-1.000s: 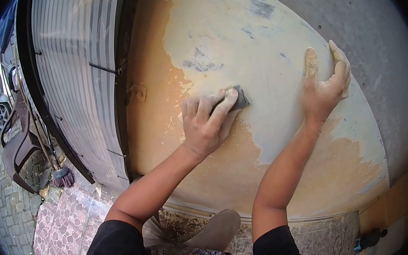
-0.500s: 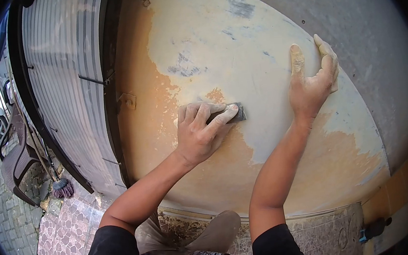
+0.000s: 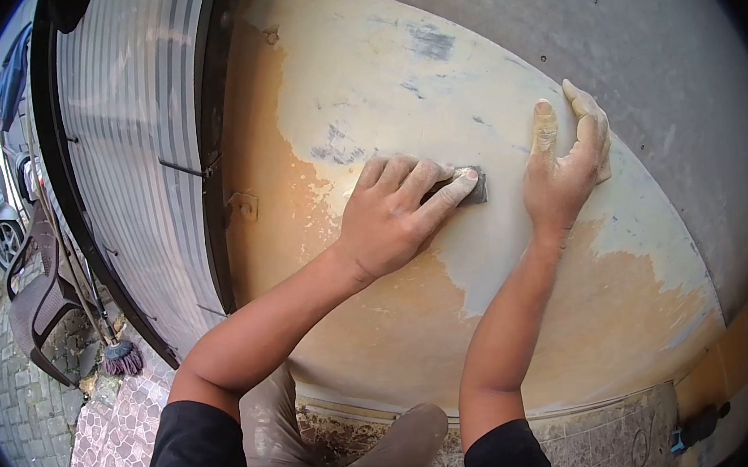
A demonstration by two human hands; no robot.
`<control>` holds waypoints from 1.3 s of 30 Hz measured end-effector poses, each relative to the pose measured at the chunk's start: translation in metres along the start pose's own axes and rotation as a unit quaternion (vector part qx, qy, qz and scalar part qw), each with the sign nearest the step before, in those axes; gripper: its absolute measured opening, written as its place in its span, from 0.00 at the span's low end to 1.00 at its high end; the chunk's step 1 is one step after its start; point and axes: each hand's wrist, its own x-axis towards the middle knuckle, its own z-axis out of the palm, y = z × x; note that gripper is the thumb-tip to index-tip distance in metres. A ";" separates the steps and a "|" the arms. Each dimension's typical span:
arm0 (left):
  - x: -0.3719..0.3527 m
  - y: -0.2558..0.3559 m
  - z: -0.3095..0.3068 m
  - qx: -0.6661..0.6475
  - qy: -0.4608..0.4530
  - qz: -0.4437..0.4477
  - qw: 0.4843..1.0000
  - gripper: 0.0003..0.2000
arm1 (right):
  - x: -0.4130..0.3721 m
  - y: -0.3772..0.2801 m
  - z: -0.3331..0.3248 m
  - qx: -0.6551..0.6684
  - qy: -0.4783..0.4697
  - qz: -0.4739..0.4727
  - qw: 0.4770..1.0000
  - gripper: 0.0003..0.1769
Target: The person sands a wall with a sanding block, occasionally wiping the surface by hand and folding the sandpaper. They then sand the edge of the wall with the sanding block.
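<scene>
1. Left hand pinches the dark pad against the panel, seemingly mid-rub.
2. Right hand, thumb and fingers spread apart, rests at the panel's right side.
3. Another stroke would call for a flat pad and even pressure.

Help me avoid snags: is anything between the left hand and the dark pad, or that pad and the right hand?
Nothing visible: the left hand grips the dark pad, and only panel surface shows between it and the right hand.
</scene>
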 end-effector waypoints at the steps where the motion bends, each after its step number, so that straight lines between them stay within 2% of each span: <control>1: 0.010 -0.008 -0.006 -0.011 -0.013 -0.004 1.000 0.26 | 0.001 0.000 0.001 0.003 0.001 -0.008 1.000 0.25; 2: 0.022 -0.015 -0.012 -0.025 -0.026 -0.010 0.999 0.26 | 0.002 -0.001 0.001 0.008 0.005 -0.008 1.000 0.25; 6: 0.099 -0.067 -0.011 0.014 0.152 -0.104 0.983 0.21 | 0.002 0.000 -0.003 0.025 -0.006 -0.005 1.000 0.25; 8: 0.116 -0.072 -0.009 0.045 0.196 -0.136 0.970 0.21 | 0.002 -0.002 -0.003 0.027 -0.005 -0.002 1.000 0.25; 10: 0.101 -0.047 0.000 0.028 0.162 -0.122 0.979 0.21 | 0.002 -0.007 -0.002 0.027 -0.003 0.010 1.000 0.25; 12: 0.062 -0.015 0.003 0.026 0.070 -0.045 0.996 0.23 | 0.002 -0.008 -0.001 0.026 0.001 0.013 1.000 0.25; 14: 0.036 -0.022 -0.001 0.022 0.039 0.000 0.999 0.24 | 0.002 -0.007 -0.001 0.026 0.004 0.013 1.000 0.24; 16: 0.046 -0.032 -0.022 0.002 0.036 -0.083 0.996 0.23 | 0.004 -0.002 -0.004 0.040 -0.018 0.016 0.999 0.25; 18: 0.066 -0.058 -0.030 0.004 0.113 -0.174 0.978 0.22 | 0.004 0.001 -0.009 0.032 -0.028 0.013 0.999 0.25; 20: 0.069 -0.072 -0.025 0.005 0.190 -0.217 0.957 0.22 | 0.003 0.001 -0.010 0.029 -0.043 0.014 0.999 0.25; 21: 0.062 -0.063 -0.024 0.022 0.174 -0.212 0.962 0.22 | 0.004 0.000 -0.011 0.027 -0.042 0.018 0.999 0.26; 24: -0.006 -0.019 -0.016 0.031 0.103 -0.172 0.979 0.26 | 0.004 -0.004 -0.007 0.031 -0.036 0.028 0.999 0.26; 28: -0.186 0.030 -0.025 -0.022 -0.040 -0.105 0.993 0.29 | 0.004 -0.003 -0.004 0.027 -0.018 0.030 0.999 0.27; 29: -0.208 0.035 -0.036 -0.020 -0.071 -0.116 0.990 0.29 | 0.002 -0.001 -0.004 0.031 -0.022 0.032 0.999 0.27; 33: -0.146 0.014 -0.039 -0.016 -0.005 -0.196 0.980 0.30 | 0.005 0.001 -0.007 0.032 -0.031 0.003 0.999 0.26; 35: -0.091 -0.013 -0.034 0.000 0.101 -0.234 0.967 0.28 | 0.005 0.000 -0.008 0.032 -0.035 -0.005 0.999 0.26; 36: -0.068 -0.027 -0.035 0.005 0.123 -0.241 0.963 0.27 | 0.005 0.000 -0.007 0.038 -0.028 -0.003 0.999 0.25; 39: -0.068 -0.035 -0.031 0.028 0.154 -0.245 0.957 0.27 | 0.005 -0.006 -0.004 0.040 -0.011 0.004 0.999 0.24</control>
